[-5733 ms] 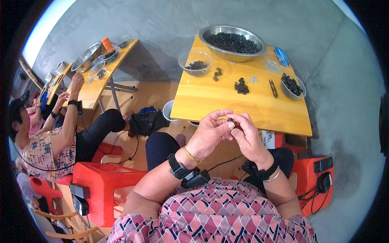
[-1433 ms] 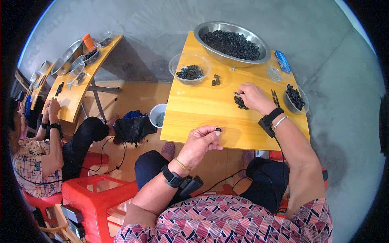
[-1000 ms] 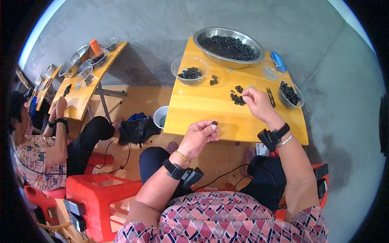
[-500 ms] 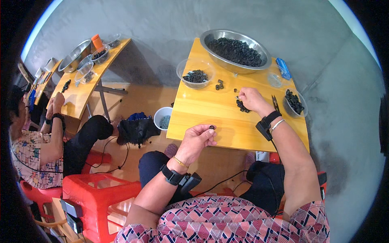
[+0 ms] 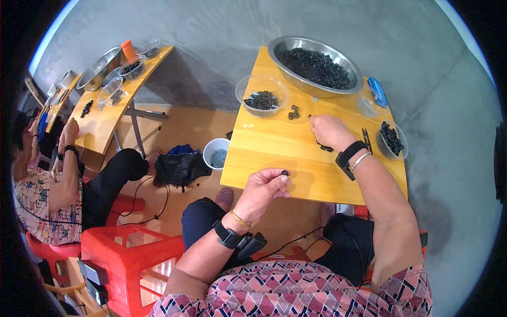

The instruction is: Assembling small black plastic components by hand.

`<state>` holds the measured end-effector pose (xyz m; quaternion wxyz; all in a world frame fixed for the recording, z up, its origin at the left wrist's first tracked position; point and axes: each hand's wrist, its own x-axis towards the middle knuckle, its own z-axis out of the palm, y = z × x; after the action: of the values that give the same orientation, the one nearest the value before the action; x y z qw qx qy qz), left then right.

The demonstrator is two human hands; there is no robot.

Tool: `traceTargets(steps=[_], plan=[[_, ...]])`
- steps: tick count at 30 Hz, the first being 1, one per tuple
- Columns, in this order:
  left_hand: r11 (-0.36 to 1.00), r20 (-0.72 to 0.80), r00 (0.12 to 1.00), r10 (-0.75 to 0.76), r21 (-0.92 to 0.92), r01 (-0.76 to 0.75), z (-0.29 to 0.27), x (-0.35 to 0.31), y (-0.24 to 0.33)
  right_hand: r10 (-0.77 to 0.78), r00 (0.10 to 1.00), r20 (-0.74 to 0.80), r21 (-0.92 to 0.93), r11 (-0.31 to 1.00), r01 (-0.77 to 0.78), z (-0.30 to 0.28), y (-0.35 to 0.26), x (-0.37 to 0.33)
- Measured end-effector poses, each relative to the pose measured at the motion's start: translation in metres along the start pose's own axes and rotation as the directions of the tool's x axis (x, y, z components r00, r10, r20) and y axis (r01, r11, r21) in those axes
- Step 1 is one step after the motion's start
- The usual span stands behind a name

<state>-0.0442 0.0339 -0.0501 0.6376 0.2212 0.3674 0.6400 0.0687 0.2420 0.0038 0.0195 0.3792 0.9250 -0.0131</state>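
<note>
My left hand is over the table's near edge, pinching a small black ring-shaped piece between thumb and finger. Farther right, my right hand reaches over the tabletop with its fingers drawn together, their tips mostly hidden. A tiny dark bit shows at those tips; whether they grip it I cannot tell. Partly beneath this hand lies a small group of black pieces. A few short dark cylinders stand left of it. Dark-handled snips lie beside my right wrist.
On the yellow table stand a steel basin heaped with black pieces, a clear tub at left, another tub at right, and a blue packet. A white bucket and red stool are left. A co-worker sits farther left.
My right hand has moved slightly away from me, toward the small loose piece, covering more of the black group. My left hand still holds the black ring. The view has shifted a little.
</note>
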Motion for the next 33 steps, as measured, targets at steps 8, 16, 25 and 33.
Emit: traceTargets(steps=[8,16,25,33], plan=[[0.998,-0.012,0.999,0.039,0.047,-0.038,0.007,-0.001,-0.001,0.071,0.993,-0.098,0.678,0.735,0.014,-0.013,-0.004,-0.045],[0.961,0.25,0.943,0.218,0.113,-0.252,0.042,-0.036,0.01,-0.051,0.979,-0.198,0.979,0.035,0.2,-0.037,-0.05,-0.153],[0.899,0.328,0.908,0.261,0.26,-0.352,0.056,-0.062,0.009,-0.099,0.969,-0.228,0.971,-0.096,0.219,-0.032,-0.071,-0.193],[0.88,0.34,0.91,0.238,0.322,-0.35,0.066,-0.07,0.011,-0.056,0.968,-0.243,0.97,-0.022,0.242,-0.026,-0.079,-0.201]])
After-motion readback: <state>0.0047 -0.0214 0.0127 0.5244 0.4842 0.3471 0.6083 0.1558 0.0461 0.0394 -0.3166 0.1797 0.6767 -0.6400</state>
